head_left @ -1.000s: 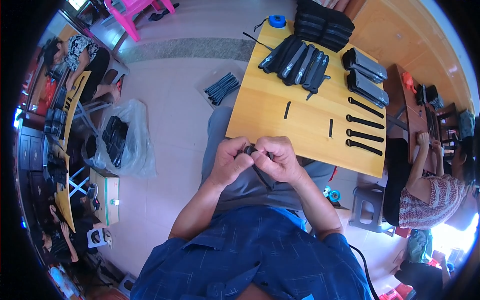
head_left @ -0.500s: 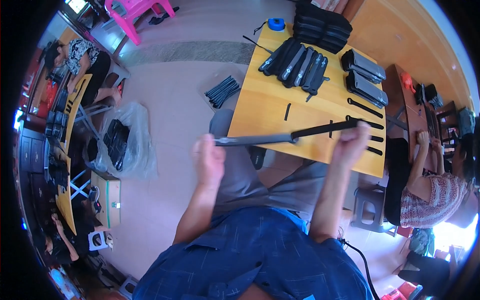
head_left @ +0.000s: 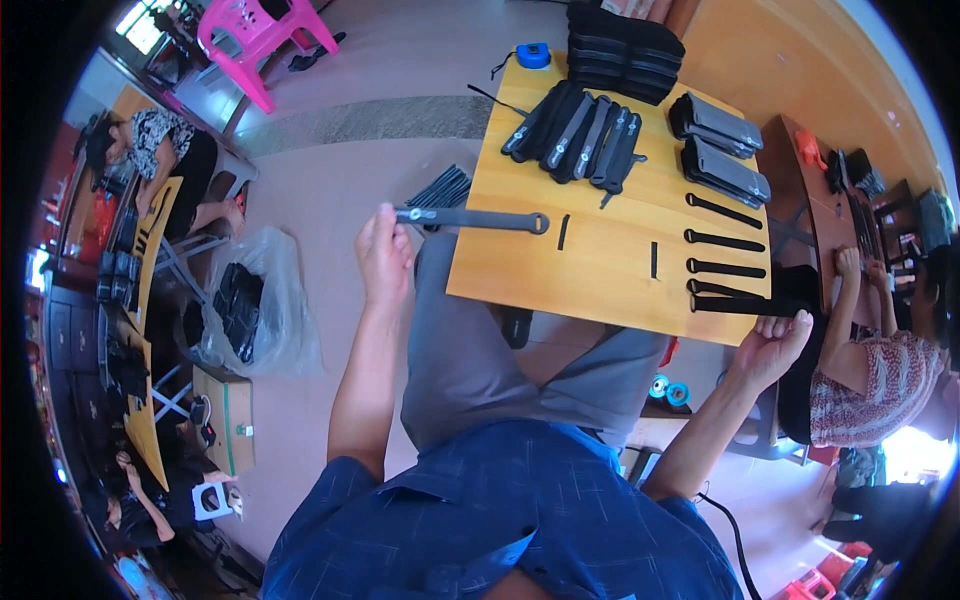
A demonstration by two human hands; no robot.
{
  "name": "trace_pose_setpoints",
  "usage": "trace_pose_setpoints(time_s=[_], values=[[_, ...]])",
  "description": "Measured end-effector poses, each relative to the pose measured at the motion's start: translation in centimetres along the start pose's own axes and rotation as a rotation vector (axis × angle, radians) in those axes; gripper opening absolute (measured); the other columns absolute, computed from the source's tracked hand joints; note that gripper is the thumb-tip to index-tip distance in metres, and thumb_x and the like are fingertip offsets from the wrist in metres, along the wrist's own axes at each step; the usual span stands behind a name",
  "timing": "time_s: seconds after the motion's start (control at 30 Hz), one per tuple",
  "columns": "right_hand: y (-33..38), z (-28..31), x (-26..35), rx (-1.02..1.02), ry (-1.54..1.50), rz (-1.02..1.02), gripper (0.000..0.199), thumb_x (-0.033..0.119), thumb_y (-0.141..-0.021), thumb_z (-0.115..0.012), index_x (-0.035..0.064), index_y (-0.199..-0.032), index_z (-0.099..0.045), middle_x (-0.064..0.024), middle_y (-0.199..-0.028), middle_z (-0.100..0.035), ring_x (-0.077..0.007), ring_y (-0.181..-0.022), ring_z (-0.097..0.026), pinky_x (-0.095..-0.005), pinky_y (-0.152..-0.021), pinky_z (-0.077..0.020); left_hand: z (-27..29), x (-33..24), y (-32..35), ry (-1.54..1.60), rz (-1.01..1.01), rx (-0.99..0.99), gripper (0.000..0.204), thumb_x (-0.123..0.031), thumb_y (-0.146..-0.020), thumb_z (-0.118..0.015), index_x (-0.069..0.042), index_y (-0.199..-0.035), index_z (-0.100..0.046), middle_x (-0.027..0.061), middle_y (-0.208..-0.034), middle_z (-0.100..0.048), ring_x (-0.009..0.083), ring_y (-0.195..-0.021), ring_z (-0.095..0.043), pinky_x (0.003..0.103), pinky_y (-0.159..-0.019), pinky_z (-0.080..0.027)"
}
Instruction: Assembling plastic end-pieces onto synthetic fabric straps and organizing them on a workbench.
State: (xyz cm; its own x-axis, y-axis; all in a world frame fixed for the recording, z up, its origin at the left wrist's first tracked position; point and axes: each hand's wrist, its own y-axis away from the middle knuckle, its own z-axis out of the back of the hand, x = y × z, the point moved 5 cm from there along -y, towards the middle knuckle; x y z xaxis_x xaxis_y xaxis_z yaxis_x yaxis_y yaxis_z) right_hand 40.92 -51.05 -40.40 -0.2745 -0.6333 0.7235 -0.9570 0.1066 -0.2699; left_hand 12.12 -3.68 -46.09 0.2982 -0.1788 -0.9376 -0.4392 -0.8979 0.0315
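My left hand (head_left: pixel 384 262) is closed on one end of a grey strap (head_left: pixel 465 218), held level over the table's left edge, its slotted end pointing right. At the table's near right corner my right hand (head_left: pixel 775 345) grips the right end of a black strap (head_left: pixel 740 304). The strap's other end reaches back over the tabletop, beside a row of similar black straps (head_left: pixel 725 239). Two short dark marks or strips, a left one (head_left: pixel 563 232) and a right one (head_left: pixel 654 260), lie on the wooden table (head_left: pixel 610 290).
Toward the back are bundled grey-and-black straps (head_left: pixel 575 140), a tall black stack (head_left: pixel 625 55), two grey stacks (head_left: pixel 720 150) and a blue tape measure (head_left: pixel 533 55). More dark straps (head_left: pixel 440 190) lie left of the table. Other people sit at both sides; a pink chair (head_left: pixel 250 40) stands far left.
The grey and black straps, end to end before, are now apart. My right hand has moved right and down with the black strap; my left hand has risen slightly with the grey one.
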Motion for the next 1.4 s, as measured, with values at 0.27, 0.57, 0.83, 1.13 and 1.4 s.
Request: trace_pose_setpoints(time_s=[0.27, 0.57, 0.83, 1.13, 1.4], values=[[1.2, 2.9, 1.7, -0.028, 0.068, -0.050, 0.021, 0.017, -0.105, -0.062, 0.0145, -0.088, -0.050, 0.0064, -0.065, -0.040, -0.0041, -0.056, -0.038, -0.0205, -0.052, -0.0333, -4.8, 7.5, -7.3, -0.182, 0.163, 0.103, 0.043, -0.045, -0.107, -0.061, -0.011, -0.081, -0.054, -0.0076, -0.058, -0.041, 0.0040, -0.045, -0.033, 0.024, -0.040, -0.026], [2.4, 1.8, 0.2, 0.007, 0.134, -0.103, 0.021, 0.019, -0.106, -0.061, 0.0150, -0.088, -0.051, 0.0069, -0.066, -0.042, -0.0040, -0.054, -0.040, -0.0193, -0.049, -0.0329, -3.6, 12.3, -10.5, -0.434, 0.109, 0.079, 0.039, -0.039, -0.106, -0.062, -0.009, -0.082, -0.063, -0.0050, -0.067, -0.053, 0.0053, -0.054, -0.046, 0.027, -0.048, -0.037], [2.7, 0.5, -0.9, -0.024, 0.149, -0.097, 0.023, 0.020, -0.107, -0.058, 0.0138, -0.087, -0.048, 0.0061, -0.065, -0.038, -0.0044, -0.053, -0.036, -0.0213, -0.046, -0.0293, -3.8, 11.9, -9.9, -0.540, 0.050, 0.127, 0.041, -0.036, -0.103, -0.065, -0.004, -0.077, -0.064, 0.0012, -0.069, -0.060, 0.0115, -0.063, -0.055, 0.032, -0.060, -0.043], [2.9, 0.6, 0.1, -0.029, 0.172, -0.072, 0.026, 0.017, -0.107, -0.057, 0.0145, -0.084, -0.045, 0.0060, -0.065, -0.040, -0.0037, -0.054, -0.039, -0.0208, -0.048, -0.0334, -3.7, 9.9, -8.7, -0.249, 0.393, 0.248, 0.033, -0.035, -0.104, -0.066, -0.018, -0.081, -0.051, -0.0112, -0.056, -0.039, 0.0026, -0.041, -0.029, 0.023, -0.037, -0.022], [3.2, 1.3, 0.5, -0.057, 0.165, -0.070, 0.026, 0.017, -0.107, -0.057, 0.0141, -0.084, -0.046, 0.0055, -0.065, -0.041, -0.0044, -0.054, -0.039, -0.0214, -0.048, -0.0333, -3.7, 10.3, -8.9, -0.273, 0.448, 0.237, 0.033, -0.037, -0.103, -0.067, -0.019, -0.081, -0.052, -0.0111, -0.055, -0.038, 0.0027, -0.040, -0.029, 0.024, -0.037, -0.022]])
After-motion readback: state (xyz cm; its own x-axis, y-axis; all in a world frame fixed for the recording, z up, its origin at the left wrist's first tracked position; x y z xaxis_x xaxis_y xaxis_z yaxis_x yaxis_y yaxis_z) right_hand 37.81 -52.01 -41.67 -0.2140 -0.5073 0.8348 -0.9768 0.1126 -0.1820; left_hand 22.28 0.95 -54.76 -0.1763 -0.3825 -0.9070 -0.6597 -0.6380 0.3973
